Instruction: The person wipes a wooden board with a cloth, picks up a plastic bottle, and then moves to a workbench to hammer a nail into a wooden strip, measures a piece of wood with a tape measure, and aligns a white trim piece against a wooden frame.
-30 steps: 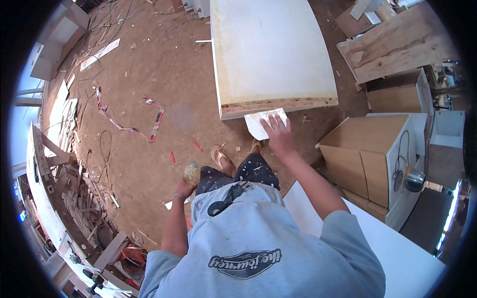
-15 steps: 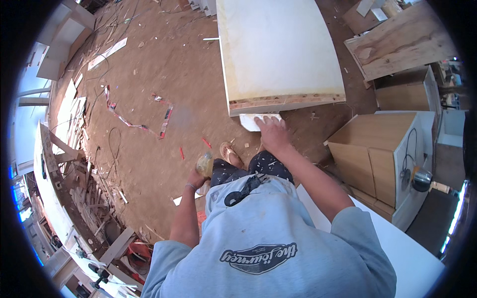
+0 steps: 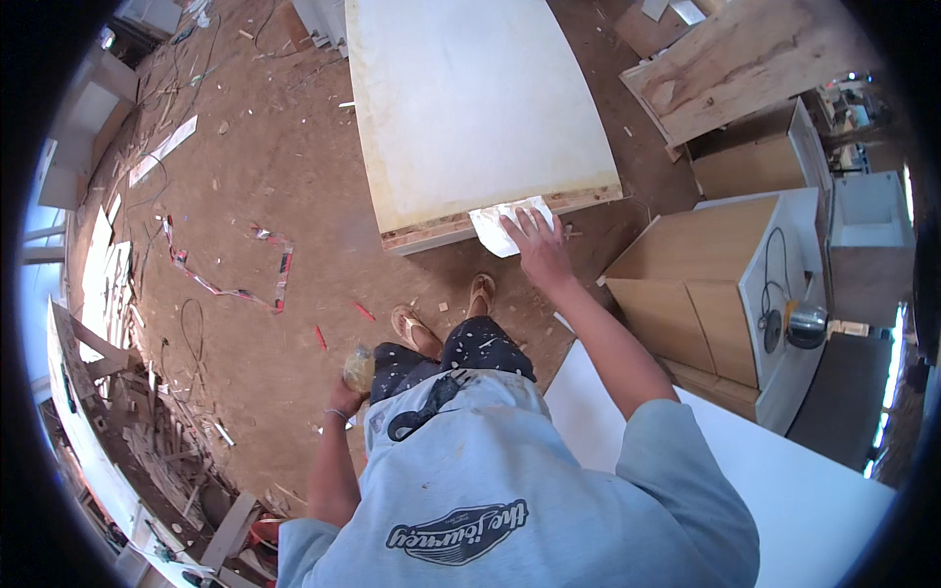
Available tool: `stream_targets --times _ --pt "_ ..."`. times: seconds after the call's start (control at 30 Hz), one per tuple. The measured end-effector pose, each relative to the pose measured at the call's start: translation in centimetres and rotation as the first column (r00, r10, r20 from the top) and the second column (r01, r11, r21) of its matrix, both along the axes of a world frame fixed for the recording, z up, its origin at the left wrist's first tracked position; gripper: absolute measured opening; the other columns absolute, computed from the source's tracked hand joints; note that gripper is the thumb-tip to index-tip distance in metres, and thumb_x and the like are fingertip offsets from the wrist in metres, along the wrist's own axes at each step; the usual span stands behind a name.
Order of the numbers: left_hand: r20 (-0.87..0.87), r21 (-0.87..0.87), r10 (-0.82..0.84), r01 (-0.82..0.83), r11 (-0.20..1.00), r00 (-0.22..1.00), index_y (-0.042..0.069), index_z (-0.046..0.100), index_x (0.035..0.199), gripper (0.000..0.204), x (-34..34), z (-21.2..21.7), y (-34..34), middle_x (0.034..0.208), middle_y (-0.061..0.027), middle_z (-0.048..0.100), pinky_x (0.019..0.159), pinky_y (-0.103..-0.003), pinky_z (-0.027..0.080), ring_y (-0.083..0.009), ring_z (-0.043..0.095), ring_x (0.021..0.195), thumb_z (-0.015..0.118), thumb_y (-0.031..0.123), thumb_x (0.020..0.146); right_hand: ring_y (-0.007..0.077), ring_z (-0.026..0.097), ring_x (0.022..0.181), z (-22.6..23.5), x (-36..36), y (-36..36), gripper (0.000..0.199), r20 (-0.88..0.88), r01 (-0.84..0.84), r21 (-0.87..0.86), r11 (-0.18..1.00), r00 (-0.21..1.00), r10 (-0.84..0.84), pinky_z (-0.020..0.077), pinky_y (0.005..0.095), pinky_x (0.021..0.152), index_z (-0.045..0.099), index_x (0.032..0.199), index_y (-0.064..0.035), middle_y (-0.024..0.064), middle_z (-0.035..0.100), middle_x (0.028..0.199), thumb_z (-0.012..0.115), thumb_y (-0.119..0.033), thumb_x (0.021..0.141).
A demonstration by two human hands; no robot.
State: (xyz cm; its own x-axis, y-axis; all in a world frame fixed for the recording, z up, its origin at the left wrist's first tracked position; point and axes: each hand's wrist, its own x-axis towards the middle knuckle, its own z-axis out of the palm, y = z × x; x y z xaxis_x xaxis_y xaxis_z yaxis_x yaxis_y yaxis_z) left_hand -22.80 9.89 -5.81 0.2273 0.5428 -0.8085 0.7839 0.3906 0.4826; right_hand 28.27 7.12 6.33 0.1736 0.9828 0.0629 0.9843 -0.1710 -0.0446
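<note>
My right hand reaches forward and holds a thin, white flat piece, its fingers laid over the top. The piece is at the near end of a large white panel, overlapping its edge, which has a brown, yellow-stained strip. Whether that piece is a scraper or a stiff sheet I cannot make out. Down by my left thigh, my left hand is closed round a clear bottle with yellowish contents; the hand hides its lower part.
Wooden cabinets and a leaning plywood board stand on the right. A white sheet lies beside me. Red-and-white tape and wood scraps are on the dirt floor; a scrap pile is at left.
My right hand has brought the white piece up onto the panel's near edge, and the piece has tilted. My left hand still holds the bottle at my side. The view has shifted rightward.
</note>
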Motion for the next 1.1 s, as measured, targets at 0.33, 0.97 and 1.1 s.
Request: stream_targets --times 0.33,0.97,1.1 --pt "0.151 0.109 0.134 -0.151 0.982 0.979 0.001 0.053 0.125 0.074 -1.1 -0.9 -1.1 0.118 -0.0129 0.066 0.094 -0.038 0.052 -0.025 0.064 0.109 0.085 0.003 0.059 0.0331 0.048 0.132 -1.3 0.9 1.5 0.054 -0.04 0.014 -0.012 1.0 0.999 -0.014 0.0308 0.0586 0.11 0.055 0.137 -0.0216 0.0101 0.056 0.139 0.052 -0.006 0.086" --pt "0.117 0.167 0.141 -0.16 0.973 0.983 0.0 0.041 0.136 0.087 9.8 3.6 -4.0 0.127 -0.0139 0.061 0.099 -0.038 0.049 -0.026 0.061 0.114 0.09 0.014 0.065 0.0219 0.051 0.131 7.1 12.8 -6.9 0.045 -0.992 0.41 -0.105 0.906 0.023 -0.125 0.0351 0.0353 0.113 0.056 0.134 -0.0017 0.0086 0.058 0.137 0.053 0.005 0.09" --pt "0.215 0.312 0.126 -0.19 0.931 0.968 0.003 0.025 0.149 0.111 17.3 14.5 -1.5 0.137 -0.0129 0.053 0.108 -0.038 0.043 -0.0247 0.052 0.126 0.093 0.02 0.063 0.0231 0.048 0.133 11.8 12.5 -2.0 0.055 -0.824 0.366 0.088 0.926 -0.496 0.274 0.0341 0.0421 0.115 0.048 0.14 -0.0027 0.0087 0.056 0.139 0.057 0.008 0.087"
